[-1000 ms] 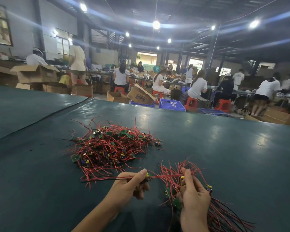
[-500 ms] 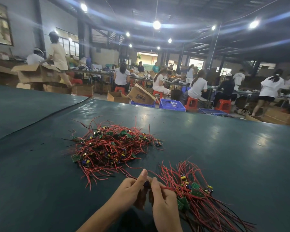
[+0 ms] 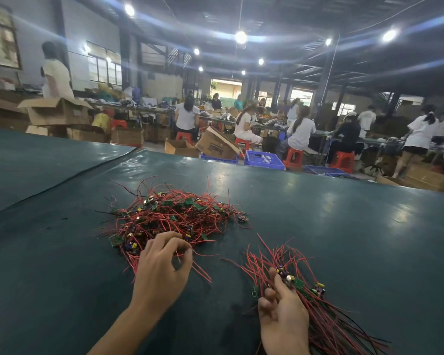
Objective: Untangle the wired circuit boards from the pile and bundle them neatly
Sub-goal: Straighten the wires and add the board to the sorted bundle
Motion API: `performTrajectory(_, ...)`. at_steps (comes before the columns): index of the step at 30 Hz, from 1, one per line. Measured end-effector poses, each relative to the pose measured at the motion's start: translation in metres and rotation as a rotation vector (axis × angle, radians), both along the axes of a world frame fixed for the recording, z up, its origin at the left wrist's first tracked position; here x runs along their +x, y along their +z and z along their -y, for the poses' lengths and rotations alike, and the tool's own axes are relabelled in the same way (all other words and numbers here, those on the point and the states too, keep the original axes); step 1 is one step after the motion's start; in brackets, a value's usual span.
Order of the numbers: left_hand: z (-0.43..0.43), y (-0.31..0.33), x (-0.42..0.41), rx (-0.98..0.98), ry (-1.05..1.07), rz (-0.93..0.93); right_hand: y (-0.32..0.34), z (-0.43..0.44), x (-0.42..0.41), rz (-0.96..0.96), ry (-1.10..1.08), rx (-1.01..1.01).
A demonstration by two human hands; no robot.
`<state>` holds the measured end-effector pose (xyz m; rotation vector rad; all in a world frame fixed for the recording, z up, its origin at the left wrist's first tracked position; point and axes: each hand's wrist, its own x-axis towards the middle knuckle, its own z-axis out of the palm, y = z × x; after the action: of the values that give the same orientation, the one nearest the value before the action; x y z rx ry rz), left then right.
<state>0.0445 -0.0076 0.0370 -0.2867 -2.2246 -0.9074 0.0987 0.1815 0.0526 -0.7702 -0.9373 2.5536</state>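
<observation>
A tangled pile of small green circuit boards with red wires [image 3: 174, 216] lies on the dark green table mat [image 3: 344, 226], just left of centre. My left hand [image 3: 162, 270] is at the pile's near edge, fingers curled, fingertips and thumb pinching red wires there. To the right, a sorted bundle of wired boards [image 3: 300, 283] fans out with its wire ends pointing away from me and toward the lower right. My right hand [image 3: 282, 321] grips this bundle from the left, thumb pressed onto the boards. The hand hides the bundle's lower part.
A second mat sheet [image 3: 36, 162] overlaps at the left with a raised seam. Beyond the table's far edge are cardboard boxes [image 3: 215, 147], blue crates [image 3: 264, 160] and several people seated on red stools at other benches.
My left hand left the bundle and moved forward to the pile's near edge. My right hand shifted right and back, keeping hold of the bundle.
</observation>
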Motion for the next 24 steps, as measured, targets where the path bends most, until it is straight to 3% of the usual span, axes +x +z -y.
performTrajectory(4, 0.013, -0.004, -0.009, -0.078, 0.129, 0.000, -0.002, 0.000, -0.001, 0.034, -0.016, 0.025)
performTrajectory(8, 0.026, -0.020, -0.017, -0.268, 0.241, 0.415, -0.005, -0.001, -0.002, 0.028, -0.010, 0.001)
performTrajectory(10, 0.030, -0.027, -0.018, -0.366, 0.259, 0.509, -0.005, -0.002, -0.003, 0.034, 0.007, 0.006)
performTrajectory(13, 0.036, -0.028, -0.020, -0.387, 0.259, 0.462, -0.005, -0.001, -0.003, 0.041, 0.049, 0.021)
performTrajectory(16, 0.041, -0.028, -0.024, -0.284, 0.187, 0.378, -0.005, 0.000, -0.002, 0.059, 0.089, 0.052)
performTrajectory(20, 0.038, -0.023, -0.022, -0.103, 0.081, 0.173, -0.005, 0.002, -0.003, 0.070, 0.133, 0.082)
performTrajectory(24, 0.023, -0.014, -0.014, -0.116, -0.012, -0.029, -0.007, 0.003, -0.003, 0.066, 0.155, 0.108)
